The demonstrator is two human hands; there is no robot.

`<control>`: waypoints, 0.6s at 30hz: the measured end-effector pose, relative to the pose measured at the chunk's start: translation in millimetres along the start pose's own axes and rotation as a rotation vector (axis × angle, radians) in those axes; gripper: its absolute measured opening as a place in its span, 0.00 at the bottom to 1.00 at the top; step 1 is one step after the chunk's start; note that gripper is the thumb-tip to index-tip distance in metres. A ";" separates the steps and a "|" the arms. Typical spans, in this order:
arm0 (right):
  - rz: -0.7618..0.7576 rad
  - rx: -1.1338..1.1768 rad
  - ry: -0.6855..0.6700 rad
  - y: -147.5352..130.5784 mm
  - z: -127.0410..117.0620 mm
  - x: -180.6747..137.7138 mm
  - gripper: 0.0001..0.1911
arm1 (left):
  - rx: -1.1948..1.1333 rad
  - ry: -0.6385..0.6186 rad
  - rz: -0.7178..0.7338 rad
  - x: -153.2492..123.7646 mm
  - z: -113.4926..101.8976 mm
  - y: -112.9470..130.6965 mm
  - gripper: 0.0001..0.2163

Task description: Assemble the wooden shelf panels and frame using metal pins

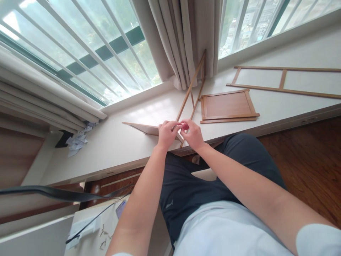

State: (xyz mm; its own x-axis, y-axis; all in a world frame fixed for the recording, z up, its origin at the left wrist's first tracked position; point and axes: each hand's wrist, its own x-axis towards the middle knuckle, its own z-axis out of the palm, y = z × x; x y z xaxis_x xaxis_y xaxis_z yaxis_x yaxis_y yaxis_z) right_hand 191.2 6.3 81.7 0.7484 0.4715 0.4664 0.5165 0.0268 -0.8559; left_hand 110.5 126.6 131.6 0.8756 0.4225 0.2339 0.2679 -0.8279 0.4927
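My left hand (167, 133) and my right hand (194, 134) meet at the near end of a slanted wooden frame (192, 85) that leans up toward the curtain. The right hand's fingers pinch a small red object (184, 126), probably a tool handle. The left hand's fingers are curled around the frame's end, next to a light wooden board (141, 127) lying flat on the white window sill (119, 142). Both hands are closed.
A wooden panel (228, 105) lies on the sill to the right, and a long ladder-like wooden frame (285, 81) beyond it. Crumpled white paper (77, 141) sits at the sill's left. Small screws (103, 238) lie on a surface bottom left. Beige curtains (183, 35) hang in the corner.
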 end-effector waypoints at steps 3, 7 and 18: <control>0.088 0.088 0.013 0.9 1.5 -5.7 0.15 | -0.067 0.043 0.041 -2.3 -2.7 0.3 0.12; 0.116 0.179 -0.109 3.2 5.6 -12.8 0.21 | -0.106 0.101 0.067 -3.0 -3.9 -1.5 0.13; -0.028 0.019 -0.307 10.0 15.6 3.1 0.26 | -0.063 -0.037 0.293 -4.7 -25.1 -43.1 0.23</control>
State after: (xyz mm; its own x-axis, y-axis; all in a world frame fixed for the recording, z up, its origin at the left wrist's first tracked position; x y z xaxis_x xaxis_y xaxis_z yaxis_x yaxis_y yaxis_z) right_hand 192.3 21.7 71.1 0.5716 0.7146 0.4033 0.5251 0.0592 -0.8490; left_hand 84.7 169.6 130.4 0.9262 0.1542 0.3442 -0.0231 -0.8877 0.4598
